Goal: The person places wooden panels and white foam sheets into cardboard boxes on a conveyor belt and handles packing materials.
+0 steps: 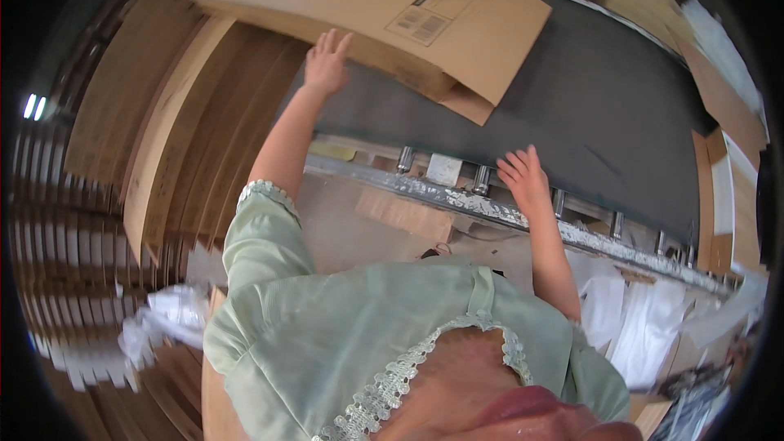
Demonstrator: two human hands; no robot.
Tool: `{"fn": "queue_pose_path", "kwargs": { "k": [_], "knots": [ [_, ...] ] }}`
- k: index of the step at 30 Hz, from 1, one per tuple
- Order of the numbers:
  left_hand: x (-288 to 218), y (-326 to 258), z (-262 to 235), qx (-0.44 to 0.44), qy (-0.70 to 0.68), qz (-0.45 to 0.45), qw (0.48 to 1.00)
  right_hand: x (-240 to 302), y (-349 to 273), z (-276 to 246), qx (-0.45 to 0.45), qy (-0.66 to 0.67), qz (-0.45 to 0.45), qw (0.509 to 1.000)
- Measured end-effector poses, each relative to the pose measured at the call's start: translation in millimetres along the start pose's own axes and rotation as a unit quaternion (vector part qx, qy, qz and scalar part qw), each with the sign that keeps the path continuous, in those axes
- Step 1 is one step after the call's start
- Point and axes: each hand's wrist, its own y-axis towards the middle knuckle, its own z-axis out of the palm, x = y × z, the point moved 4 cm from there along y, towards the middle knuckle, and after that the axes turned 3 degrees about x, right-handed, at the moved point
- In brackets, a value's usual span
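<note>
A stack of flat brown cardboard sheets [384, 8] lies on a dark conveyor belt [604, 106] ahead of me. My left hand [327, 61] reaches far forward with its fingers spread, touching the near edge of that stack. Lower and to the right, my right hand [524, 180] rests open by the belt's near metal edge [490, 204], holding nothing. Light green sleeves cover both upper arms.
Tall stacks of flat cardboard [188, 131] fill the left side. More cardboard sheets [719, 90] lie along the belt's far right. A row of metal rollers runs under the belt's edge. White crumpled wrap [163, 318] sits at lower left, white sheets [637, 310] at lower right.
</note>
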Motion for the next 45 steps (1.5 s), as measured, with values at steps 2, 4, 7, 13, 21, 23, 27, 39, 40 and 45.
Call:
{"fn": "queue_pose_path", "kwargs": {
  "k": [2, 4, 7, 13, 21, 23, 27, 39, 40, 45],
  "knots": [
    [16, 39, 17, 0.043, 0.076, 0.010, 0.996, 6, 31, 19, -0.009, -0.021, 0.003, 1.000],
    [28, 67, 35, 0.093, 0.101, 0.020, 0.990, 9, 61, 34, -0.024, -0.021, 0.014, 0.999],
    [43, 87, 46, 0.175, 0.165, 0.057, 0.969, -2, 112, 57, -0.015, 0.087, -0.011, 0.996],
    [31, 86, 70, -0.007, 0.045, 0.168, 0.985, -7, 135, 40, -0.115, 0.048, -0.028, 0.992],
    [-54, 24, 8, -0.092, -0.084, 0.295, 0.947, 37, 36, -29, -0.142, -0.017, -0.129, 0.981],
    [-109, -4, -16, -0.075, -0.096, 0.297, 0.947, 58, -3, -81, -0.150, 0.007, -0.189, 0.971],
    [-241, -53, -81, -0.100, -0.200, 0.325, 0.919, 152, -107, -162, -0.281, -0.036, -0.244, 0.927],
    [-415, -115, -158, -0.032, -0.385, 0.381, 0.840, 363, -237, -264, -0.257, -0.034, -0.384, 0.886],
    [-418, -109, -169, -0.059, -0.336, 0.403, 0.849, 364, -235, -265, -0.221, -0.005, -0.385, 0.896],
    [-399, -22, -177, -0.261, -0.201, 0.371, 0.869, 367, -245, -199, -0.178, -0.223, -0.443, 0.850]
  ]
}}
